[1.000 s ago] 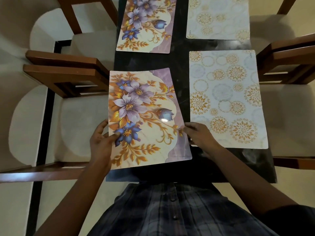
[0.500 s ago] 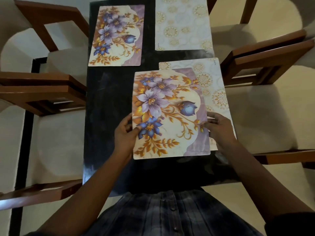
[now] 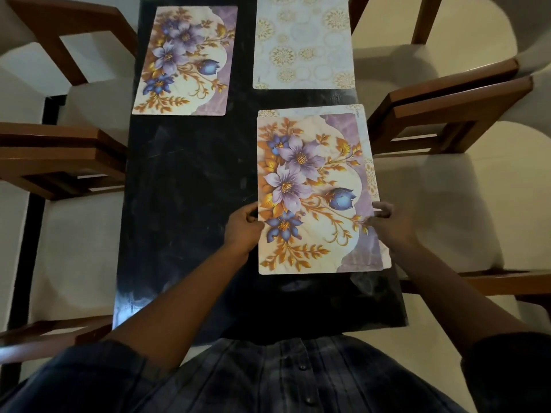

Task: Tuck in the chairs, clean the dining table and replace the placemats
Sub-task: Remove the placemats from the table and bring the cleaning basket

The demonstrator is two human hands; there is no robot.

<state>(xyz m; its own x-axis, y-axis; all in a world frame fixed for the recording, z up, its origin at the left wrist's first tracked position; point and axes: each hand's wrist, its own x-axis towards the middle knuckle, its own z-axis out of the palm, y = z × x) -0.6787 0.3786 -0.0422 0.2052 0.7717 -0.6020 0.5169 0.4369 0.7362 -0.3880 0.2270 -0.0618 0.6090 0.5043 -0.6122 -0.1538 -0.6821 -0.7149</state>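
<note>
A floral placemat (image 3: 310, 186) with purple and blue flowers lies on top of a cream placemat with gold circles (image 3: 371, 174), almost covering it, at the near right of the black dining table (image 3: 185, 204). My left hand (image 3: 243, 228) pinches the floral mat's left edge. My right hand (image 3: 387, 223) holds its right edge, fingers curled over it. A second floral placemat (image 3: 185, 58) lies at the far left, and a second cream placemat (image 3: 302, 43) at the far right.
Wooden chairs with pale cushions stand on both sides: left chairs (image 3: 59, 156) and right chairs (image 3: 447, 114), their seats close against the table's edges. The table's near left part is bare black surface with faint smears.
Both hands carried the floral placemat from the near left of the table across to the right, where it now lies over the cream placemat.
</note>
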